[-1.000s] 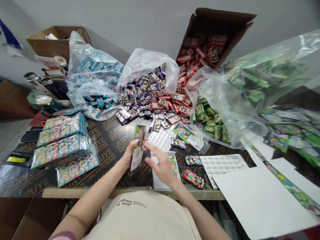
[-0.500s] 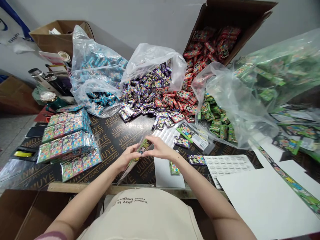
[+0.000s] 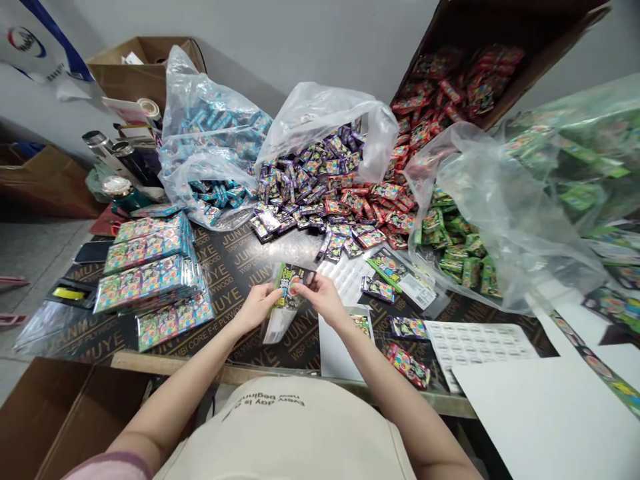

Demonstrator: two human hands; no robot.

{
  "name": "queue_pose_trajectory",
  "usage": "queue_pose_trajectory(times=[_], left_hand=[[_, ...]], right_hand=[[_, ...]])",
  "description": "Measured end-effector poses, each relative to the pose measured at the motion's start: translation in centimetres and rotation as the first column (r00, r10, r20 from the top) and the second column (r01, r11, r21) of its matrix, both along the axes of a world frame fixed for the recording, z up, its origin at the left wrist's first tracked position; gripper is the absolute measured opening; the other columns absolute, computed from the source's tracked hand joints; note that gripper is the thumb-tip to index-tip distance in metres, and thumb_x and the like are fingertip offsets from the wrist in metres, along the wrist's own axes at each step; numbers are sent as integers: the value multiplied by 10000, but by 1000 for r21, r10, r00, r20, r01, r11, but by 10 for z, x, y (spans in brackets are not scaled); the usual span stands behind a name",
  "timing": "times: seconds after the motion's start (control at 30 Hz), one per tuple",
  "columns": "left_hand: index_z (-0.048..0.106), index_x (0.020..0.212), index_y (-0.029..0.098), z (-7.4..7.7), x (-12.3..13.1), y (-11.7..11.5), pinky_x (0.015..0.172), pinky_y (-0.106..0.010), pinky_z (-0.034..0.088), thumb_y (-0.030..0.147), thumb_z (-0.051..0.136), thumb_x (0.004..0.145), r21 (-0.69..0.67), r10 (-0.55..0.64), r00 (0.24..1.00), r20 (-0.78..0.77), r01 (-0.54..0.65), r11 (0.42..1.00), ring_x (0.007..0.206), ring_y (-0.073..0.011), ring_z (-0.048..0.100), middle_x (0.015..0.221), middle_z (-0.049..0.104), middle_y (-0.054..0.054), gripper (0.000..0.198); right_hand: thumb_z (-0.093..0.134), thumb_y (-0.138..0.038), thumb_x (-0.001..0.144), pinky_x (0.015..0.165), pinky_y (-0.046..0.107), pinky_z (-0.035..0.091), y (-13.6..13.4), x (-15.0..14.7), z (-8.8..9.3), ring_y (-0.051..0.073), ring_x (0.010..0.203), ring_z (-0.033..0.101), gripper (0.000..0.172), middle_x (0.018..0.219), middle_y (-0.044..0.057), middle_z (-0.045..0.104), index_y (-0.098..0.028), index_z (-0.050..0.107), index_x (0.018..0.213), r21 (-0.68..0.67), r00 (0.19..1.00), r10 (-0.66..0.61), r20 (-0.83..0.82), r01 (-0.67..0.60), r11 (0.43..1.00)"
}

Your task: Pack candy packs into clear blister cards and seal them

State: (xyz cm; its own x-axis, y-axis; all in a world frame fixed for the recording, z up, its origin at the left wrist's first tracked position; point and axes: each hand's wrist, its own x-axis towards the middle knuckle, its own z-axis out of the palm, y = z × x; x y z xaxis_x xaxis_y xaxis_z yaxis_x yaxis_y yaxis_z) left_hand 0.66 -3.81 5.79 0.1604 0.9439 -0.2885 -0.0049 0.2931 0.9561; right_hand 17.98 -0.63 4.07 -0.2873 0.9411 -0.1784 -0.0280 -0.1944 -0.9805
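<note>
Turned from nearly edge-on in the earlier frame to show its printed face, the flat packet (image 3: 287,300) is gripped by the left hand (image 3: 257,308) and right hand (image 3: 326,300) above the bench (image 3: 227,277), beside a white sheet (image 3: 340,353).

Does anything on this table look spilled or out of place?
Yes: red packets spill from the tilted cardboard box onto the table, running into the purple packets, while one red packet lies apart near the front edge. The mixing looks untidy.

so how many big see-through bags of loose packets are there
3: blue-packet bag at left, purple-packet bag in the middle, green-packet bag at right. More may be hidden.
</note>
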Motion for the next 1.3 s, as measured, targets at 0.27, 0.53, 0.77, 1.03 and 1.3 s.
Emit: queue_pose_trajectory(times=[0.27, 0.53, 0.77, 1.03, 1.3], left_hand=[[544, 627, 122, -16, -10, 9, 484, -212, 367, 586, 584, 738, 20, 57, 998, -30, -56, 998, 503, -95, 456, 563, 541, 4, 479], [626, 934, 107, -31, -11, -10, 540, -205, 457, 403, 774, 635, -158, -198, 970, 138, 219, 963, 625, -139, 621, 747, 681, -42, 446], [647, 1064, 117, -33, -6, -14, 641, -244, 501, 385, 752, 685, -76, -68, 978, 196, 84, 994, 734, -170, 660, 881, 722, -77, 476], [724, 851, 116, -13, 12, -29, 711, -264, 498, 385, 792, 623, -205, 101, 949, 298, -40, 978, 724, -168, 655, 820, 735, -72, 359], [713, 669, 137, -2, 15, -10, 616, -216, 457, 215, 759, 530, -474, 420, 834, 358, -225, 851, 606, -108, 593, 677, 695, -17, 166]], right_hand=[[794, -426, 601, 529, 229, 502, -16, 5, 4, 143, 635, 638, 548, 766, 9, 698, -176, 608, 1052, -262, 959, 245, -143, -275, 925], [792, -377, 621, 598, 273, 538, -35, 24, -14, 161, 650, 667, 473, 757, 13, 710, -167, 602, 1000, -312, 983, 137, -123, -170, 935], [790, -367, 631, 805, 345, 537, -40, 26, -11, 205, 884, 676, 458, 957, 38, 714, -200, 643, 1031, -210, 986, 123, -110, -144, 967], [663, -512, 727, 780, 358, 527, -40, 2, 19, 225, 837, 674, 337, 820, 48, 733, -214, 698, 880, -373, 893, -340, -295, 220, 901], [719, -320, 636, 792, 292, 508, -43, -10, 25, 173, 799, 666, 162, 800, 30, 743, -199, 670, 731, -464, 825, -418, -380, 221, 858]])
